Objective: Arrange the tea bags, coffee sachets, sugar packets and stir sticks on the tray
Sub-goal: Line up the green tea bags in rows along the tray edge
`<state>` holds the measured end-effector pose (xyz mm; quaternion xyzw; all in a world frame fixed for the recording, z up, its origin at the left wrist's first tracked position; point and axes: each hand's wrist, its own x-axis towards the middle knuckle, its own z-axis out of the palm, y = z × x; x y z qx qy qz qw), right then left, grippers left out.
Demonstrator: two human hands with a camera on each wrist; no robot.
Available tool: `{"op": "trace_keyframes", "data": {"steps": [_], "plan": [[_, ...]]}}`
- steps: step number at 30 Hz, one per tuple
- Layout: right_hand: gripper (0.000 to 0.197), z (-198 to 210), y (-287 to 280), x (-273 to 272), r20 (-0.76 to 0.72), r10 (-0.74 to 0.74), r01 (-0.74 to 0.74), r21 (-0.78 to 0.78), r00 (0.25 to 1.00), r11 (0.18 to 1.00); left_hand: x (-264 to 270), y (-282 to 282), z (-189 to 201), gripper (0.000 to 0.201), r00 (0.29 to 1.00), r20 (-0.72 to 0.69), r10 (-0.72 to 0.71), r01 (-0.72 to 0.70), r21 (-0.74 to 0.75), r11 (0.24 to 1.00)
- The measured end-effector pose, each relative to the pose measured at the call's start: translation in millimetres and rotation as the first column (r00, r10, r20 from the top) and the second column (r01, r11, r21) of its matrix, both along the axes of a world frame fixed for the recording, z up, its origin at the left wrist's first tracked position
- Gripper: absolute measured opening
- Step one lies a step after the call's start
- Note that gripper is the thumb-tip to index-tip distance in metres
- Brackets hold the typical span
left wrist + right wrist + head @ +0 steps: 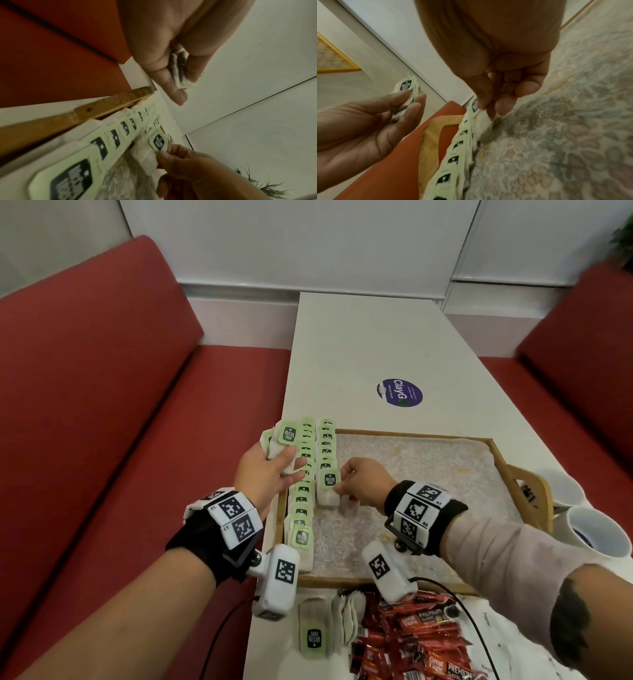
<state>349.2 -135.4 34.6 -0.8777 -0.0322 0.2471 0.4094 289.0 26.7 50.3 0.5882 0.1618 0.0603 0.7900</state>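
Left grip (pixel 270 470): thumb and fingers curled round a small stack of tea bags (pixel 281 441), green tags facing up; the hand is raised over the left rim of the tray (pixel 496 450).
Right grip (pixel 356 481): thumb and forefinger pinch the green tag of a single tea bag (pixel 328 484); the other fingers are curled into the palm. The bag's white pouch touches the tray's patterned liner just below the fingertips.
Second row (pixel 326 446): overlapping tea bags running away from the right grip toward the tray's far rim; the pinched bag sits at its near end.
First row (pixel 303 491): a longer line of tea bags between the two grips, hard against the tray's left rim and reaching back toward the left wrist.
Loose tea bags (pixel 329 625): on the tabletop (pixel 370 337), behind the left wrist, outside the tray's near rim.
Coffee sachets (pixel 411 642): a red heap behind the right wrist, just right of the loose tea bags.
White cups (pixel 596 532): two, beyond the tray's handle to the right of the right forearm.
Sugar packets, stir sticks: cannot tell where they are.
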Motion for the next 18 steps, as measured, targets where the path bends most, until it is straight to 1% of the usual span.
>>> {"op": "trace_keyframes", "data": {"steps": [4, 11, 13, 16, 18], "plan": [[0.02, -7.2, 4.9, 8.1, -0.031, -0.003, 0.002, -0.037, 1.0, 0.999, 2.9, 0.4, -1.9, 0.015, 1.0, 0.001, -0.012, 0.012, 0.009, 1.0], [0.026, -11.0, 8.3, 15.1, -0.038, 0.028, -0.032, -0.126, 0.999, 0.992, 5.0, 0.4, -3.7, 0.016, 1.0, -0.007, -0.019, 0.019, 0.01, 1.0], [0.024, -12.5, 9.4, 17.0, -0.043, 0.034, -0.04, -0.142, 0.998, 0.989, 5.1, 0.0, -3.6, 0.016, 1.0, -0.013, -0.018, 0.018, 0.006, 1.0], [0.015, -13.8, 12.9, 17.4, -0.038, 0.061, -0.067, -0.19, 0.997, 0.98, 5.2, -0.7, -4.0, 0.017, 1.0, -0.028, -0.012, 0.011, -0.02, 1.0], [0.014, -15.6, 14.5, 17.7, -0.03, 0.072, -0.077, -0.206, 0.997, 0.976, 5.2, -1.5, -4.3, 0.019, 0.999, -0.039, -0.012, 0.01, -0.042, 0.999]]}}
